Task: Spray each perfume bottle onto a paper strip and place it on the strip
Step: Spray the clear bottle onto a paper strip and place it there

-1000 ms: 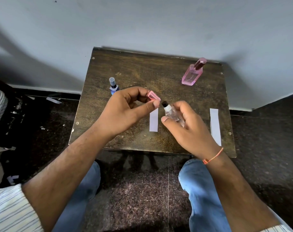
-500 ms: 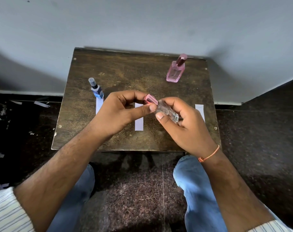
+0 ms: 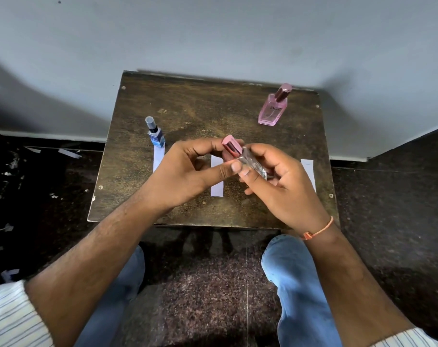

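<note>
Glass, clear and small, makes up the perfume bottle (image 3: 253, 164) held above the middle of the wooden table (image 3: 187, 106), tilted with its pink metallic cap (image 3: 231, 147) pointing up and to the left. The right hand (image 3: 280, 186) wraps round the bottle's body, fingers curled over it and the thumb pressed against its near side. The left hand (image 3: 187, 174) pinches the cap, thumb below and fingers arched over the top; the two thumbs almost meet beneath the bottle's neck. The cap sits on the bottle; whether it is fully seated I cannot tell.

Directly under the hands lies the middle paper strip (image 3: 216, 181), white, with nothing on it; its far end is hidden by the fingers. To the left, the blue perfume bottle (image 3: 155, 134) stands upright on the far end of the left paper strip (image 3: 158, 159), its grey cap on. To the right, the right paper strip (image 3: 309, 171) lies near the table's edge, partly covered by the right hand. The pink perfume bottle (image 3: 274, 108) stands upright near the far right corner of the table, well apart from every strip, its dark rosy cap on.

An orange thread bracelet (image 3: 318, 230) circles the right wrist. Blue jeans (image 3: 298, 284) cover both knees below the table's near edge, and striped sleeves (image 3: 10, 319) show at the bottom corners. The table stands against a pale wall (image 3: 212, 33) on a dark speckled floor (image 3: 388, 209).
</note>
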A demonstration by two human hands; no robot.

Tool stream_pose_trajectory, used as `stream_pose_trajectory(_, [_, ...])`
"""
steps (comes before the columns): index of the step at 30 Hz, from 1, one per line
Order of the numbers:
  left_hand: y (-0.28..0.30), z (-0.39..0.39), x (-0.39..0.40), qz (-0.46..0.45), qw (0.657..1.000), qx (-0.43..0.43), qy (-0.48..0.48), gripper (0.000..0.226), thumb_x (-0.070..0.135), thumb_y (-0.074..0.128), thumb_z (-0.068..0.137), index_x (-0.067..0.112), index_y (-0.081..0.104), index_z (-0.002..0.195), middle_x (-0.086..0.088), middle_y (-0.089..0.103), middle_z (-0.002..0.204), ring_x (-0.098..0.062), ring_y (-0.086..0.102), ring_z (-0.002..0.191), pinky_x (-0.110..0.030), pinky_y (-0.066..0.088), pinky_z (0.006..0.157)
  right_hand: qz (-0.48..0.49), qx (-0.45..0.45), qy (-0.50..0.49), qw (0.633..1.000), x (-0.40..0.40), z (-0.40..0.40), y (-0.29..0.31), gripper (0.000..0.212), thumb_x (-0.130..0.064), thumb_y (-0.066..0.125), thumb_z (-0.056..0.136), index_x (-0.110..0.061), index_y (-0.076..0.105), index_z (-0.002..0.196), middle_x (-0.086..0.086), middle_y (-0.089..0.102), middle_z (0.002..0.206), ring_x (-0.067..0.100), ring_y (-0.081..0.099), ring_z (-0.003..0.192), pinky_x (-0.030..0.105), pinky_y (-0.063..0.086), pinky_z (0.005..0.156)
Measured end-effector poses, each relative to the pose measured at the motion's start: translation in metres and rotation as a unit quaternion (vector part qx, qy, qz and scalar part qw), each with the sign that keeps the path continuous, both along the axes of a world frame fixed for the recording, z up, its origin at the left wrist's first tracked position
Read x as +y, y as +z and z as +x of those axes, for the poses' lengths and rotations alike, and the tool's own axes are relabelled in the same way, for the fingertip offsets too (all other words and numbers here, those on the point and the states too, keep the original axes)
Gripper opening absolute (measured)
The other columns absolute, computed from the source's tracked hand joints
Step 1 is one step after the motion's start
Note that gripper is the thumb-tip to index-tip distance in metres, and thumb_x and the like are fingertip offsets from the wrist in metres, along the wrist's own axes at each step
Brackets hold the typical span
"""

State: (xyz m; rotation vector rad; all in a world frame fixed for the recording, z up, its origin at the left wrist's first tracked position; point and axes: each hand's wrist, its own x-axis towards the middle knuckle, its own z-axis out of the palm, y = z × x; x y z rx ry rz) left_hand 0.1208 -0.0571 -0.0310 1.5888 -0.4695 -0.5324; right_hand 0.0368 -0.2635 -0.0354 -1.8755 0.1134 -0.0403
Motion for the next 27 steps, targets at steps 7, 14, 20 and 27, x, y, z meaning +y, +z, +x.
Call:
stream_pose_trajectory(7, [-0.005,-0.002,0.021,0.193,0.968,-0.159,-0.007,0.042,0.049,0.080,0.092,0.032,0.073,0.130,0.016,0.075,0.107,-0.001,0.055,0.061,-0.023,0.049,0.059,-0.014,-0.042,-0.054,0.998,0.006,0.015,0.001,0.033,-0.026,0.075,0.099,-0.014,0.072,0.130,0.000,0.070,0.124,0.012,0.067,0.110,0.031,0.061,0.078])
stream_pose_trajectory(14, [-0.016,-0.008,0.030,0.371,0.867,-0.330,-0.054,0.058,0.054,0.068,0.093,0.032,0.064,0.147,0.006,0.053,0.151,-0.025,0.056,0.125,-0.049,0.058,0.104,-0.069,-0.062,-0.072,0.993,0.014,0.032,0.001,0.032,-0.026,0.076,0.100,-0.022,0.072,0.132,-0.008,0.061,0.115,0.008,0.059,0.098,0.038,0.062,0.074])
stream_pose_trajectory(20, [-0.015,-0.009,0.030,0.399,0.852,-0.331,-0.072,0.057,0.058,0.066,0.097,0.042,0.057,0.151,0.014,0.047,0.160,-0.020,0.050,0.133,-0.048,0.056,0.106,-0.083,-0.032,-0.105,0.991,0.020,0.045,-0.004,0.034,-0.032,0.079,0.096,-0.038,0.072,0.129,-0.015,0.073,0.114,0.010,0.065,0.093,0.039,0.063,0.085])
stream_pose_trajectory(27, [-0.018,-0.007,0.030,0.396,0.853,-0.334,-0.068,0.057,0.060,0.065,0.098,0.047,0.054,0.153,0.018,0.041,0.163,-0.017,0.045,0.135,-0.044,0.053,0.110,-0.085,-0.016,-0.105,0.991,0.025,0.054,-0.009,0.038,-0.029,0.079,0.097,-0.034,0.073,0.134,-0.010,0.077,0.118,0.005,0.066,0.087,0.026,0.060,0.085])
